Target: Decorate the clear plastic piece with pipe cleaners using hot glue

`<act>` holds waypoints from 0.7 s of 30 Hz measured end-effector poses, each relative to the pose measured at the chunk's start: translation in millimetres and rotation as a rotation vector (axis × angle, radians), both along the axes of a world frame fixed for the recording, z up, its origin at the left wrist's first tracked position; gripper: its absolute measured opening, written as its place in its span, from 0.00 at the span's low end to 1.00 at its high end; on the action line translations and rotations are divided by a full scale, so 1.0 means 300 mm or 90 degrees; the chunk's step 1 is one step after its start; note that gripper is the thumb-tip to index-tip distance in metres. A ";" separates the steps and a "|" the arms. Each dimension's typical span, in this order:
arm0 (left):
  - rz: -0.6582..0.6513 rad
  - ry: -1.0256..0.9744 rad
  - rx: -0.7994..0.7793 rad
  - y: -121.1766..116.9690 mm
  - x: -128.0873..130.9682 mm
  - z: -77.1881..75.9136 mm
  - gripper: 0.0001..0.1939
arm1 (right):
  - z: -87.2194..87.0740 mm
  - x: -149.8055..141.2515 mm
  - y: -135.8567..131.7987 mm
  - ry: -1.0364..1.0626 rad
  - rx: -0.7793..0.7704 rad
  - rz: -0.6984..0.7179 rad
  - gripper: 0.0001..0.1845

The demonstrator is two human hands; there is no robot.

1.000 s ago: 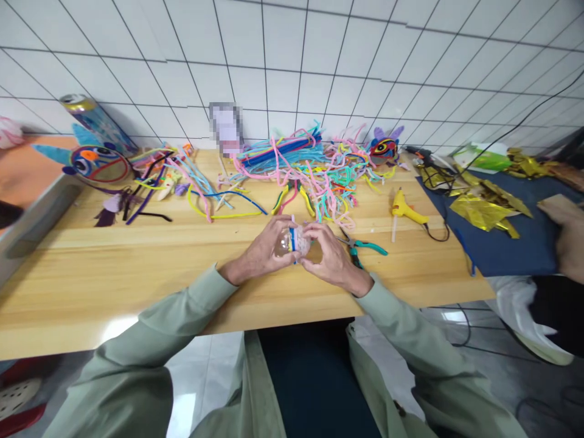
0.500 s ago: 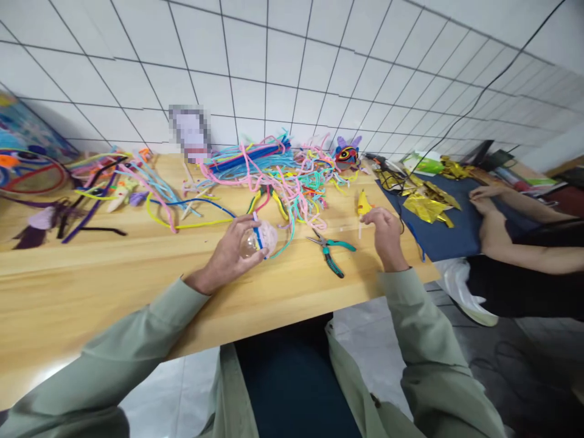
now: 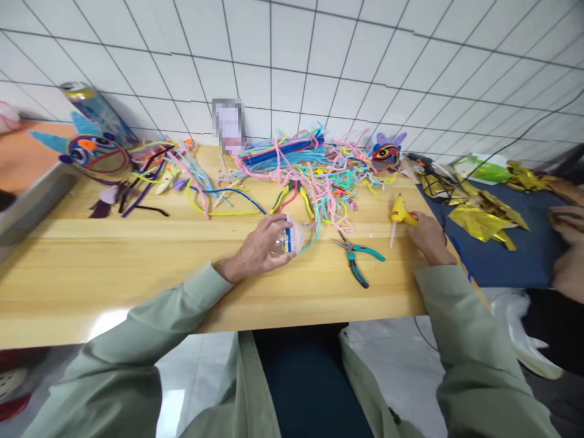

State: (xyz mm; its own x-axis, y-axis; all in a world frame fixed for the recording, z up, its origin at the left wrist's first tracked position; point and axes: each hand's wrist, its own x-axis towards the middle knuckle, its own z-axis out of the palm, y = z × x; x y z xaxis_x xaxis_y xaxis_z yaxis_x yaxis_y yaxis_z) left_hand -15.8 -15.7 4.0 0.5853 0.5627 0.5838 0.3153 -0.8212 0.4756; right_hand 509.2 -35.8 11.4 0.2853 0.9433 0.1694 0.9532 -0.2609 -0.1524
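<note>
Yellow glue gun [image 3: 398, 211], untouched a second ago, in right grip [image 3: 427, 235]

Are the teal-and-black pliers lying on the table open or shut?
Open. The pliers lie with their two handles spread wide apart, and the narrow tips at the other end are parted too.

Right fingers [image 3: 422, 220] at glue gun [image 3: 399, 212]

The surface [image 3: 137, 255] before me is pale, streaked wood. Along its back lies a tangled heap of coloured pipe cleaners [image 3: 283, 152], a purple-eared figure [image 3: 385, 157] to its right, yellow-handled pliers [image 3: 306, 202] just in front. Teal-handled pliers [image 3: 351, 250] lie spread nearer me. Right of those, my right hand [image 3: 427, 236] touches a yellow glue gun [image 3: 399, 210].
</note>
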 end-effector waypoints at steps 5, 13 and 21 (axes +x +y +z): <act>-0.007 -0.011 0.004 -0.001 0.001 -0.002 0.33 | 0.005 -0.011 0.017 0.056 -0.004 -0.079 0.31; -0.008 -0.013 -0.003 -0.004 0.000 0.000 0.33 | 0.084 -0.049 0.026 0.250 0.111 -0.136 0.23; 0.014 0.002 0.000 0.008 -0.009 -0.016 0.31 | 0.155 -0.193 -0.115 0.554 0.333 -0.035 0.19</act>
